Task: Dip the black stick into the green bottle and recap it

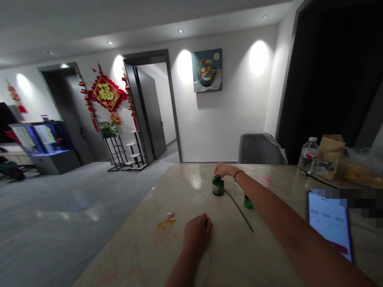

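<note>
The tabletop (182, 187) is pale and glossy, extending from the near edge of the view toward the white wall (230, 127). An orange stain (164, 231) and small pink-and-white fragments (170, 215) occupy its left half. A grey tiled floor (74, 203) lies to the left. The room contains, from left to right, a fish tank (44, 137), a red hanging ornament (106, 92), an open grey door (153, 111) and a wall picture (207, 70). A quilted grey chair (260, 149) stands behind the far edge.

The green bottle (218, 186) stands upright in the far middle of the tabletop. The right hand (222, 170) is at the bottle's mouth with fingers drawn together; whether its grip encloses the neck or a smaller item cannot be determined. The left hand (197, 231) rests at near centre, its grip closed in a loose fist; its interior is hidden.

A thin black stick (241, 212) runs diagonally from the bottle's right side toward the near right. A green cap (248, 203) lies right of the stick, beside the right forearm, which crosses the right half and obstructs the surface behind it. A lit smartphone (329, 223) occupies the near right; a clear water bottle (308, 155), brown paper bag (330, 155) and transparent plastic bag (362, 165) stand farther back.
</note>
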Demonstrator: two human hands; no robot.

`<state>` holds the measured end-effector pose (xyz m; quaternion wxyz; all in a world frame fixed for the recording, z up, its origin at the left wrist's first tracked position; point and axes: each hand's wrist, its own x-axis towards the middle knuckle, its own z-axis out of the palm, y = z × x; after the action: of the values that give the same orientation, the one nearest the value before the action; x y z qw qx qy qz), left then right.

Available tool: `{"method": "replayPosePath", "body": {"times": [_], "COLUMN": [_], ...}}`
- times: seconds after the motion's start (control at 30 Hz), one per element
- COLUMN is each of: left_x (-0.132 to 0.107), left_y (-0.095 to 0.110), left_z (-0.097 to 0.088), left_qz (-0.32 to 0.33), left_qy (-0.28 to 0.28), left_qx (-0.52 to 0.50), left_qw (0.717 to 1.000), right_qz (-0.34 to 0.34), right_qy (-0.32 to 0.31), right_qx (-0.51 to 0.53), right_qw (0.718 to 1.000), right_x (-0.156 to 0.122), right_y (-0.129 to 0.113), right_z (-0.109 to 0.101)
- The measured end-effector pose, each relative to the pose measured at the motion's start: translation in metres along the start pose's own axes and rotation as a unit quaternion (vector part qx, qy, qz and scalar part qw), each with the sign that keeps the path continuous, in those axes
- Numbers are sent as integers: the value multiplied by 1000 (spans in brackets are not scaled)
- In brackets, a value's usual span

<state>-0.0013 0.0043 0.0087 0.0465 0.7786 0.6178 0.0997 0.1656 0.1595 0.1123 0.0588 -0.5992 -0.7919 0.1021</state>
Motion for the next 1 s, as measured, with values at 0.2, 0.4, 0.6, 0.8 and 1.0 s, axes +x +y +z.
{"method": "replayPosePath", "body": {"times": [0.2, 0.4, 0.6, 0.8, 1.0], "left_x": [0, 0, 0, 1, 2], "left_y": [-1, 0, 1, -2, -2], "left_z": [2, -1, -2, 3, 3], "left_qz": [-1, 0, -6, 1, 2], "left_qy": [10, 1, -10, 7, 4], "left_qx": [0, 0, -1, -1, 5], "left_qw": [1000, 1000, 1000, 1000, 1000], "right_qz": [-23, -58, -75, -90, -77], "right_qy": [31, 46, 50, 40, 35], "right_qx": [-73, -119, -147, -169, -186], "right_qw": [997, 990, 985, 981, 979], "right_x": [1, 0, -1, -6, -6], "right_y": [3, 8, 7, 1, -3], "right_z": [1, 1, 0, -2, -1]}}
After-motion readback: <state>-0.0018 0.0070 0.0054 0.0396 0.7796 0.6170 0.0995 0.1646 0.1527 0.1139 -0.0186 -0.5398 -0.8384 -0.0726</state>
